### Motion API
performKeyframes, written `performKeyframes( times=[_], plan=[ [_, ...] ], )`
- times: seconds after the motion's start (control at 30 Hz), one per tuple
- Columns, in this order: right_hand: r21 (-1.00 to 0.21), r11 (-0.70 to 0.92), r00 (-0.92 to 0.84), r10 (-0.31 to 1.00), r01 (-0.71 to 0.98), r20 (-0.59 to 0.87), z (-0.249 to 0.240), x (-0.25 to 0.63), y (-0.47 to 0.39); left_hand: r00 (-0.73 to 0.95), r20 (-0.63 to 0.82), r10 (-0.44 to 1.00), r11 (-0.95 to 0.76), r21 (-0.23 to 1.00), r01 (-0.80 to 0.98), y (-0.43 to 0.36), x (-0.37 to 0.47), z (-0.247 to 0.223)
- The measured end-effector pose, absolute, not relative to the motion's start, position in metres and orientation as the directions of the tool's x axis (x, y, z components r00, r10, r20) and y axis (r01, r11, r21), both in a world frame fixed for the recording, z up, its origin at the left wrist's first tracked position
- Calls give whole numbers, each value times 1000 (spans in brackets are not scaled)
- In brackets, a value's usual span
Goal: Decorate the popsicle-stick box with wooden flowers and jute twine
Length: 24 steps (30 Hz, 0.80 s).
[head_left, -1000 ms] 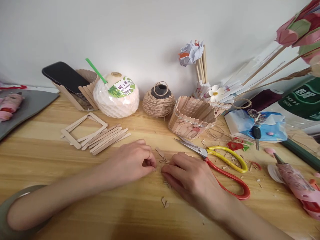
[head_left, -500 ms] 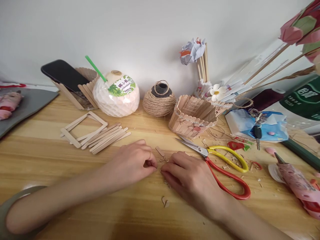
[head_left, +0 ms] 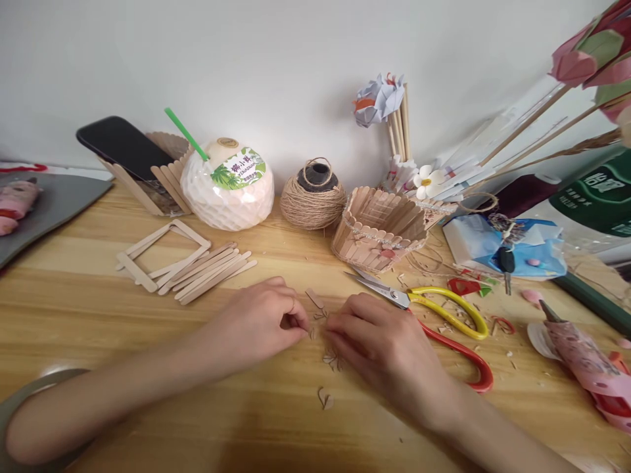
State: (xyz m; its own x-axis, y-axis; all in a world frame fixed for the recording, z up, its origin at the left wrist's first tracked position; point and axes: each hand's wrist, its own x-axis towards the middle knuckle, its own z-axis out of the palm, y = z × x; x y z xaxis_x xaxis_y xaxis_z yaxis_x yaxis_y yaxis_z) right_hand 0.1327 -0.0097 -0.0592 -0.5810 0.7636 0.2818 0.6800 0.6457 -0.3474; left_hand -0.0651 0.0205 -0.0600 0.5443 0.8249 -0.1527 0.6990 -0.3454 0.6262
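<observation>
Between the person's two hands, on the wooden table (head_left: 256, 420), lie small wood pieces (head_left: 328, 399) in loose groups — some beside the right fingertips, a couple closer to the body — with a short rounded stick end (head_left: 314, 299) just beyond. The left hand (head_left: 266, 315) curls narrow, thumb and forefinger drawn toward each other; whether a sliver sits between them cannot be told. The right hand (head_left: 379, 341) is bunched low near the table, its fingers close together and their tips partly hidden, so its grip cannot be told either.

The pieces look thin and light, so a brush from the right fingers could scatter a group or flip a piece over. Their size and curl would also make them easy to drop from a pinch, and thin ends might split if squeezed hard.

Just beside the right hand, the scissors (head_left: 403, 300) lie partly behind it. A knock from the knuckles could swing the pointed tips against the stick basket (head_left: 379, 230) near them or turn them toward the fingers. Scraps around the yellow handle (head_left: 456, 302) resemble the pieces in colour — stray bits could get mixed in with them.
</observation>
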Motion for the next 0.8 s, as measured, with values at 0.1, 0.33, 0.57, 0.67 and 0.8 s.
performKeyframes(
  times=[0.1, 0.33, 0.57, 0.67, 0.8],
  plan=[
    [-357, 620, -533, 784, 699, 318, -57, 140, -6, 528, -177, 830, -315, 634, 707, 23, -66, -58],
    [-295, 583, -508, 809, 757, 297, -56, 149, -1, 556, -85, 827, -365, 671, 646, 26, -67, -62],
    [-324, 579, -533, 815, 748, 225, -60, 145, -3, 564, -56, 824, -374, 694, 615, 27, -65, -65],
    [-341, 566, -525, 824, 750, 212, -62, 143, -2, 547, -76, 834, -353, 688, 634, 27, -65, -64],
    [-337, 543, -508, 839, 769, 194, -61, 140, -1, 540, -92, 837, -335, 694, 637, 27, -65, -65]
  ],
)
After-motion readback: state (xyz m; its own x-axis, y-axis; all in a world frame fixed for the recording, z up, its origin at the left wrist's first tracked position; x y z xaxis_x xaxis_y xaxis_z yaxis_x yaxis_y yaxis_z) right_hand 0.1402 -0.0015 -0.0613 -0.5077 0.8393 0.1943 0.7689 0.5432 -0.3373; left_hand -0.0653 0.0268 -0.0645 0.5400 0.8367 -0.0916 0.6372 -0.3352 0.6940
